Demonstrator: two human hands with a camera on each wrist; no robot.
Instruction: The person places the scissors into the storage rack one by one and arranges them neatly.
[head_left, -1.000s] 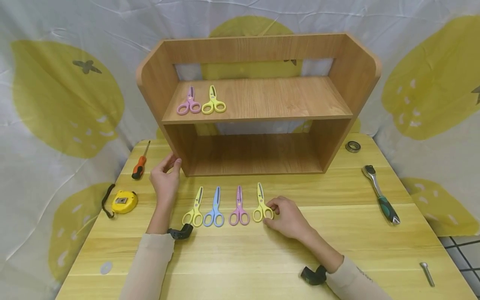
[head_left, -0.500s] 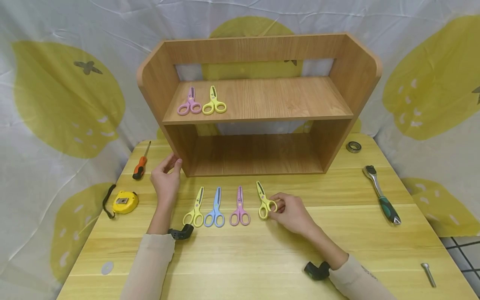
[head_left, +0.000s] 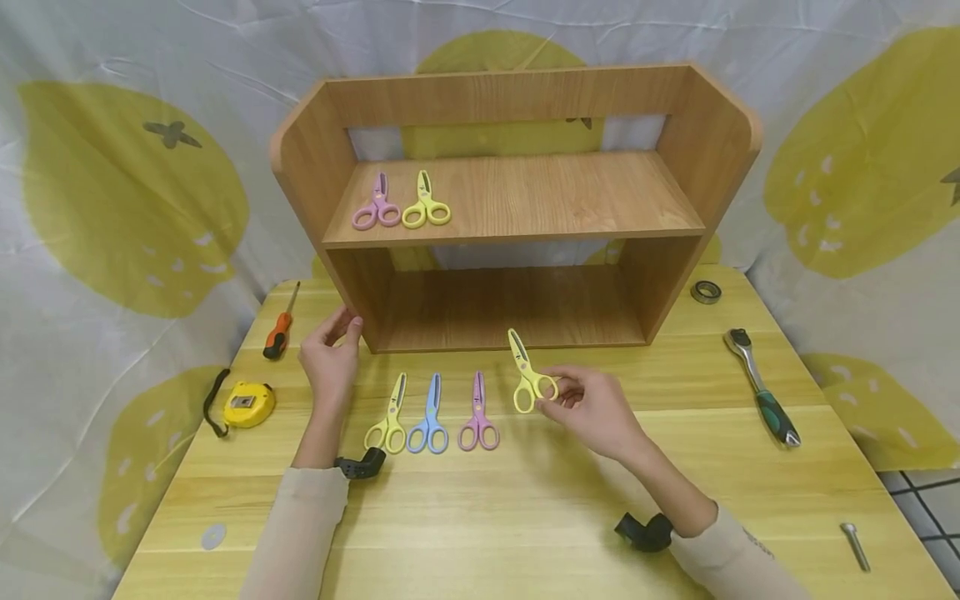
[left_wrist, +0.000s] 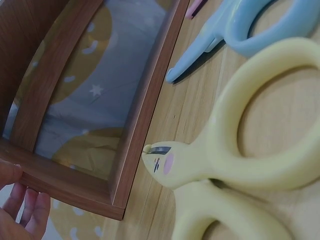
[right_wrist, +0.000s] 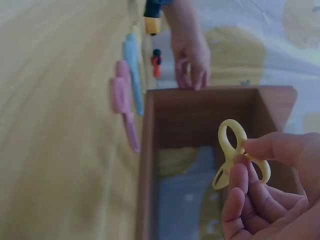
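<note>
My right hand pinches yellow scissors by one handle loop, above the table, blades pointing toward the shelf. In the right wrist view the thumb and fingers meet at that loop. My left hand rests its fingertips against the outer left side of the wooden shelf. In the left wrist view its thumb lies near the panel's front edge. A row of yellow scissors, blue scissors and pink scissors lies before the shelf. Pink scissors and yellow scissors lie on the upper board.
At left are a screwdriver, a yellow tape measure and a flat washer. To the right lie a ring bearing, a ratchet wrench and a bolt. A lemon-print cloth hangs behind.
My right hand has taken the rightmost yellow scissors off the table and raised them toward the shelf. The left hand stays at the shelf's side.
</note>
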